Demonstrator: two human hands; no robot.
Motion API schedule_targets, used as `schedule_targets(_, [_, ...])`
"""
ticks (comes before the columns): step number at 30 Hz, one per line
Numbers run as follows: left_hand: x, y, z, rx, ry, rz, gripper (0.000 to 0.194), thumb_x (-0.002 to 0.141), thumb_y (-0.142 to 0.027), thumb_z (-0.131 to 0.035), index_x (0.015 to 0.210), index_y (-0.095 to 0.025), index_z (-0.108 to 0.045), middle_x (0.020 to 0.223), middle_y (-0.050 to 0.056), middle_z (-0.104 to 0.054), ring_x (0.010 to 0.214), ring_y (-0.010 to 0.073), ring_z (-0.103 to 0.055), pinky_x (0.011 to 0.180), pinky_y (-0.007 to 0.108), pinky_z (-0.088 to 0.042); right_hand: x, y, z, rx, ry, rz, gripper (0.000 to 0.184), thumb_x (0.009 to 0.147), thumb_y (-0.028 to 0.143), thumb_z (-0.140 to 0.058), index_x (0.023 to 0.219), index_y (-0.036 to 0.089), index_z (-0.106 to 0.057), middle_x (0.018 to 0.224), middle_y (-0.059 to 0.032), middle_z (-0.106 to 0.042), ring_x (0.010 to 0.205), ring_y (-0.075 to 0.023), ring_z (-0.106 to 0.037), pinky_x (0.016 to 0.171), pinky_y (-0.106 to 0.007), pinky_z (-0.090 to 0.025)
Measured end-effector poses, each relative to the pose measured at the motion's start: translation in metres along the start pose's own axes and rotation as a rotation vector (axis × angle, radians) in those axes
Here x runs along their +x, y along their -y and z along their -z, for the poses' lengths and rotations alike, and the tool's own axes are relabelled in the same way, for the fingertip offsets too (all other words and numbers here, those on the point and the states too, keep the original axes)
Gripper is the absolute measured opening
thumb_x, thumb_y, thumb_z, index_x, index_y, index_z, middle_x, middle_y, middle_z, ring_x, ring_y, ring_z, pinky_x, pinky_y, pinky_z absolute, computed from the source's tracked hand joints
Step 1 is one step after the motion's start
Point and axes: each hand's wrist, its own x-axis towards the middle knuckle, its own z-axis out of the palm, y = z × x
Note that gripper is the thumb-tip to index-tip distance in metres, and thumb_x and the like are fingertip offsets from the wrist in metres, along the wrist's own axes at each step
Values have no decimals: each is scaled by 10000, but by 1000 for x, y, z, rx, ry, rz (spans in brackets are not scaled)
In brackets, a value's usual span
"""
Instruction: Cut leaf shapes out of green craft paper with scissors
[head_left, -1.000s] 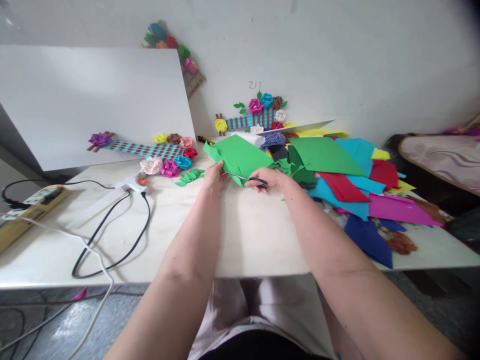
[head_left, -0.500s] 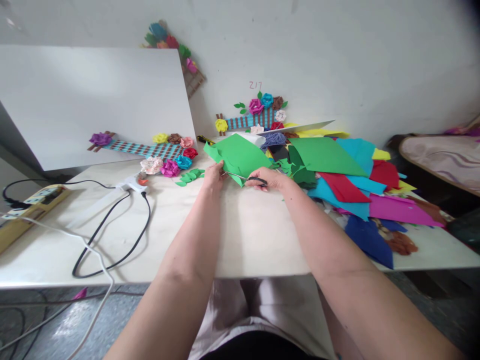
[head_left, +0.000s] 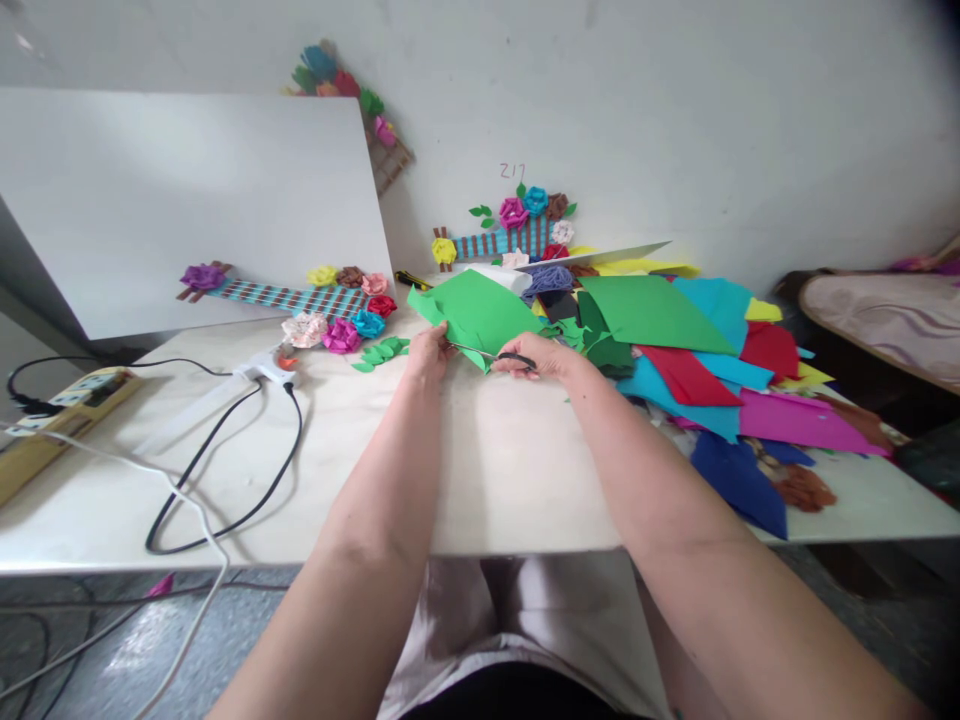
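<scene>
My left hand [head_left: 430,348] is closed on the left edge of a bright green paper sheet [head_left: 480,305], whose border is cut unevenly. In my right hand [head_left: 536,357] is a pair of scissors [head_left: 517,359] with dark handles. Its blades point left along the near edge of the sheet, their tips close to my left fingers. Small green paper leaves [head_left: 381,352] lie in a little heap to the left of my left hand. Green offcuts [head_left: 570,332] lie beyond my right hand.
A pile of coloured sheets [head_left: 679,385] covers the table's right side. Left stand a glue gun [head_left: 266,368] with a looped cord, a power strip [head_left: 75,405] and a flower-trimmed guitar craft [head_left: 292,297] against a white board [head_left: 195,200]. Purple yarn [head_left: 550,280] lies behind the sheet.
Almost nothing differs. The whole view has shifted very slightly, while both hands, the scissors and the green sheet keep their places.
</scene>
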Motion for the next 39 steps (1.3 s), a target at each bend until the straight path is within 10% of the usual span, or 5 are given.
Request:
schedule_targets(21, [-11, -3, -5, 15, 10, -14, 54, 781, -125, -573, 729, -135, -584, 610, 19, -624, 564, 115, -595, 630, 240, -506, -3, 3, -1, -67, -58, -5, 288, 678, 306, -758, 594, 116, -559, 392, 59, -447, 304, -17, -301, 319, -176, -203])
schedule_targets(30, [-12, -3, -2, 273, -37, -33, 225, 718, -323, -712, 729, -143, -578, 542, 28, -570, 485, 138, -569, 571, 283, -512, 1, 8, -5, 3, -275, 29, 411, 534, 441, -842, 613, 136, -578, 376, 74, -452, 310, -38, -360, 297, -172, -299])
schedule_targets(39, [-26, -5, -5, 332, 235, 102, 122, 723, -149, -633, 615, -117, -586, 548, 69, -593, 451, 140, -564, 510, 272, -497, 13, -2, -14, -20, -295, 13, 420, 533, 453, -844, 595, 140, -572, 365, 79, -441, 300, -35, -365, 277, -160, -328])
